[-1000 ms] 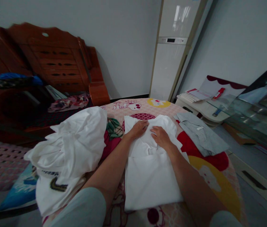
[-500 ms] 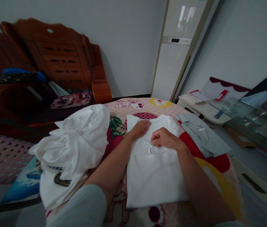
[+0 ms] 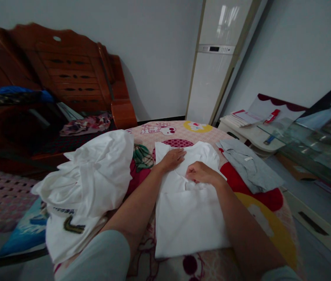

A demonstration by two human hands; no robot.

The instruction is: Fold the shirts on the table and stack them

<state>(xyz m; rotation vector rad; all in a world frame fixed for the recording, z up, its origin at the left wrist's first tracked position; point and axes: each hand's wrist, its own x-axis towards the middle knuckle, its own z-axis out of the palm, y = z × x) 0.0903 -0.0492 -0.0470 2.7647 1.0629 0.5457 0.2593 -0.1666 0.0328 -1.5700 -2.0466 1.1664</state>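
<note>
A white T-shirt (image 3: 191,222) lies folded over on the patterned tablecloth in front of me, its neckline at the far end. My left hand (image 3: 173,159) rests flat on its upper left part, fingers stretched out. Just to the right, my right hand (image 3: 199,172) is closed, its fingers curled at the folded-over edge with a bit of the fabric bunched beneath them. The fingertips are partly hidden. Left of my arm is a loose heap of white clothing (image 3: 95,179) with a dark print. A folded grey shirt (image 3: 249,164) lies to the right.
The round table wears a pink, red and yellow cloth (image 3: 142,134). Beyond it stand a carved wooden chair (image 3: 71,74) and a tall white air conditioner (image 3: 209,82). A glass shelf (image 3: 308,152) and a white cabinet (image 3: 238,127) with papers are at the right.
The view has shifted slightly, so everything sits a little further left. Both hands stay at nearly the same places on the T-shirt.
</note>
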